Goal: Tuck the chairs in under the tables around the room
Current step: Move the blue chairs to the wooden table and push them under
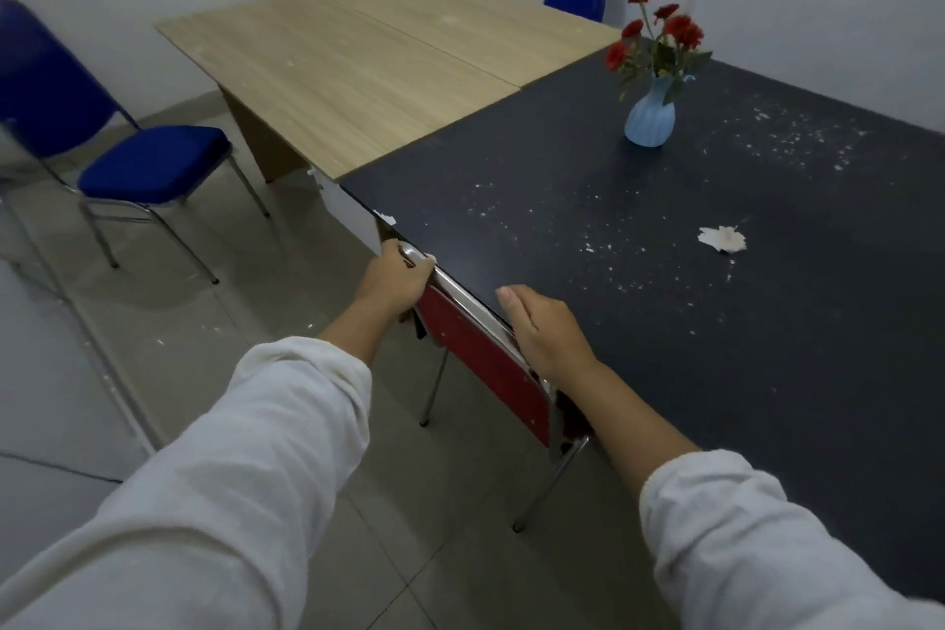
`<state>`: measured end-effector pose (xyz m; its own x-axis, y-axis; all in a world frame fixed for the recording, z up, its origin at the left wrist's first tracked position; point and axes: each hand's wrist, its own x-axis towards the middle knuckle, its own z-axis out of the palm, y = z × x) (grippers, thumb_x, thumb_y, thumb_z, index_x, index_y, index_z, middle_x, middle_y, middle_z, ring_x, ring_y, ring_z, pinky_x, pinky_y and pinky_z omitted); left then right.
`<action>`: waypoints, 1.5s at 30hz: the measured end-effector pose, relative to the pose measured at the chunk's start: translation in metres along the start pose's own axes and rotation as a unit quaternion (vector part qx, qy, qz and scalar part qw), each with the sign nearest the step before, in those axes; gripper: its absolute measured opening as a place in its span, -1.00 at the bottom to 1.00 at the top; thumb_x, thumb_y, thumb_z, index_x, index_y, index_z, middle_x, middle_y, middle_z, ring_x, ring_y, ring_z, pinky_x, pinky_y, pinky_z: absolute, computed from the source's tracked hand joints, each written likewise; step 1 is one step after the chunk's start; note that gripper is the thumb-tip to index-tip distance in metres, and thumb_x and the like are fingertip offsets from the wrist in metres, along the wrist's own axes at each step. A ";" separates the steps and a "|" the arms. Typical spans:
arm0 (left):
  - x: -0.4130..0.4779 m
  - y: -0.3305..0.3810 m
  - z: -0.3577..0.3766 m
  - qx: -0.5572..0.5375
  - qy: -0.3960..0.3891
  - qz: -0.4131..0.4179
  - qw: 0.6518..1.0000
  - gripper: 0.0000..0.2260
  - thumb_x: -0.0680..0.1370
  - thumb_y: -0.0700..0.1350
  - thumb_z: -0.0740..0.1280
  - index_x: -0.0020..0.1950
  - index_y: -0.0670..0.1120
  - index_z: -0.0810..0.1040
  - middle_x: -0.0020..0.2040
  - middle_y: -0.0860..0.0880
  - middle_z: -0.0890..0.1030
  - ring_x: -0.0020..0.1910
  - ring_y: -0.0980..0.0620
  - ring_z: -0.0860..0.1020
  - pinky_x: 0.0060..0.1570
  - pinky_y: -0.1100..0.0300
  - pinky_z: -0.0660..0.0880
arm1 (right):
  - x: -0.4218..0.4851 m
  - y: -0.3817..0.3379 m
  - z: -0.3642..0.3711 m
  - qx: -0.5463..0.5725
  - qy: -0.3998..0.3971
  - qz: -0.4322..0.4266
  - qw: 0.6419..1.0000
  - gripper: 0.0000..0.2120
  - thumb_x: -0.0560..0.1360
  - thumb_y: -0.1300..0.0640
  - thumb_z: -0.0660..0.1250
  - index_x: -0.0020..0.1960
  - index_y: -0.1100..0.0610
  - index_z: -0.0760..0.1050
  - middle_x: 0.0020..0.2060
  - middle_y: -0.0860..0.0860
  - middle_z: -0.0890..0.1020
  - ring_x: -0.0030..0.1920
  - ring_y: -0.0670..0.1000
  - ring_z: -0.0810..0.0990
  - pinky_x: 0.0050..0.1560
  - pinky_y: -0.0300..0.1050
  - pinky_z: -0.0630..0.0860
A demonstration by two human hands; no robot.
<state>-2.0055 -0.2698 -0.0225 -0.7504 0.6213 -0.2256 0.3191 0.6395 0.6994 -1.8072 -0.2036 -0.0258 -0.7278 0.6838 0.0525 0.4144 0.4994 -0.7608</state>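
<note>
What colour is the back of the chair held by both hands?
Red, with a chrome frame, on the chair at the dark table; seen in the head view.

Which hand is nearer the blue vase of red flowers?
Right. The right hand rests on the red chair's top rail at the dark table's edge, on the blue vase's side; the left hand grips the rail's far end.

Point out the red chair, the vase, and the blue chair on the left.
red chair [491,363], head view, backrest panel
vase [649,120], head view, ribbed body
blue chair [153,164], head view, seat cushion
</note>
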 end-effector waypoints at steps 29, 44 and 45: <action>0.250 -0.181 -0.379 0.093 0.139 -0.061 0.984 -0.50 0.57 0.09 0.24 0.42 -0.15 0.30 0.24 -0.17 0.51 0.10 -0.07 0.50 0.10 0.04 0.47 | 0.396 -0.293 0.274 -0.119 -0.165 -0.196 0.959 -0.57 0.64 -0.04 0.04 0.37 0.18 0.38 0.28 0.13 0.53 0.27 0.10 0.49 0.21 -0.07 0.39; 0.463 -0.241 -0.511 0.027 0.216 -0.165 0.962 -0.49 0.59 0.11 0.21 0.46 -0.12 0.29 0.40 -0.16 0.43 0.28 -0.12 0.46 0.08 0.09 0.41 | 0.668 -0.380 0.403 -0.125 -0.265 -0.237 0.926 -0.55 0.64 -0.05 0.03 0.43 0.16 0.30 0.24 0.09 0.54 0.16 0.04 0.53 0.03 -0.22 0.35; 0.475 -0.246 -0.521 0.018 0.219 -0.174 0.960 -0.49 0.59 0.11 0.21 0.46 -0.13 0.29 0.40 -0.16 0.42 0.29 -0.13 0.46 0.06 0.11 0.40 | 0.687 -0.388 0.416 -0.123 -0.271 -0.241 0.924 -0.55 0.64 -0.06 0.03 0.43 0.16 0.30 0.23 0.09 0.54 0.13 0.03 0.54 0.02 -0.21 0.36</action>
<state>-2.7420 -0.3680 0.0519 -0.9840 0.1227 -0.1290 0.0192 0.7933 0.6085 -2.6951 -0.1493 0.0362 -0.9992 0.0166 -0.0354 0.0335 0.8279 -0.5599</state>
